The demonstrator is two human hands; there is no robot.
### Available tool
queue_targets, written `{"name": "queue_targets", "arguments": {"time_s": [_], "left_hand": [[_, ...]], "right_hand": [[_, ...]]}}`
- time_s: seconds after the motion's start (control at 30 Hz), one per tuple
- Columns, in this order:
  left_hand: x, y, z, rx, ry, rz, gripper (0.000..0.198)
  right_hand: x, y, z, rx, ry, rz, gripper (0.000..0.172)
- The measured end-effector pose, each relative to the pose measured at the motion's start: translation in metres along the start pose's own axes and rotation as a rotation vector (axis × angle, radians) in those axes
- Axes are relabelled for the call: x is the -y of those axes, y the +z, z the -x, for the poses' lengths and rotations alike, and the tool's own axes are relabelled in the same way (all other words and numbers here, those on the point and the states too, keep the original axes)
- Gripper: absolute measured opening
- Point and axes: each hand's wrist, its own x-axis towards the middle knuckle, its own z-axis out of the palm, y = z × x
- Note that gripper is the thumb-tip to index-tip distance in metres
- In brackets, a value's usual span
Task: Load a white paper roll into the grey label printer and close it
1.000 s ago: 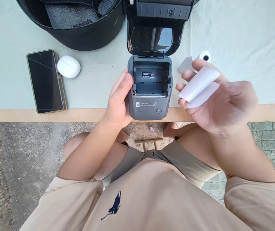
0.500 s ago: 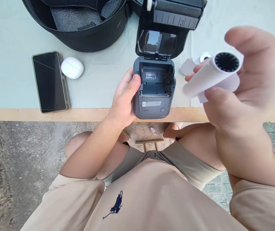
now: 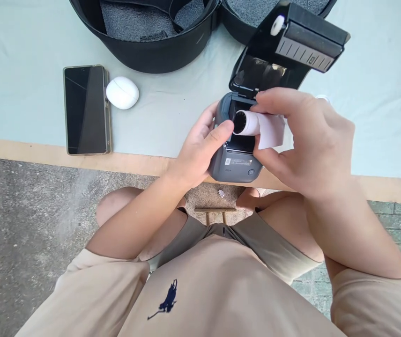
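A small dark grey label printer (image 3: 235,172) rests near the table's front edge, its black lid (image 3: 292,44) swung up and back. My left hand (image 3: 200,150) grips the printer's left side, thumb on the rim of the paper bay. Between the thumb and fingers of my right hand (image 3: 313,140) is a white paper roll (image 3: 251,123) with a black toothed core. The roll lies across the open bay, its left end close to my left thumb, and a loose paper flap (image 3: 271,132) hangs from it. Whether it touches the bay floor I cannot tell.
A black zip case (image 3: 158,54) with grey foam lies open at the back. To the left are a phone (image 3: 85,110) and a white rounded case (image 3: 122,92). A white round edge (image 3: 323,98) shows behind my right hand. The table's wooden edge (image 3: 137,161) runs in front.
My right hand has brought the paper roll left to the printer's open bay and turned it, so its dark core end now faces left. My left hand still holds the printer, now slightly turned.
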Motion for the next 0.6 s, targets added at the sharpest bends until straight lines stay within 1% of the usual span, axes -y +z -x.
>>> {"name": "queue_targets", "arguments": {"time_s": [0.1, 0.2, 0.3, 0.37, 0.47, 0.6], "left_hand": [[0.0, -0.002, 0.002, 0.003, -0.028, -0.056, 0.039], [-0.001, -0.004, 0.003, 0.02, -0.032, -0.086, 0.042], [0.0, -0.005, 0.002, 0.013, -0.009, -0.104, 0.046], [-0.001, -0.004, 0.003, 0.006, 0.004, -0.112, 0.046], [-0.002, -0.003, 0.004, 0.011, -0.007, -0.112, 0.044], [-0.003, -0.002, 0.004, 0.017, -0.044, -0.099, 0.045]], "right_hand": [[0.002, -0.001, -0.001, 0.001, 0.019, -0.029, 0.039], [0.001, -0.004, -0.003, 0.045, 0.011, -0.051, 0.033], [0.0, -0.007, -0.005, 0.087, -0.011, -0.186, 0.026], [0.0, -0.008, -0.006, 0.079, -0.007, -0.26, 0.022], [0.002, -0.009, -0.006, 0.057, 0.0, -0.259, 0.02], [0.003, -0.01, -0.004, 0.065, 0.004, -0.233, 0.021]]}}
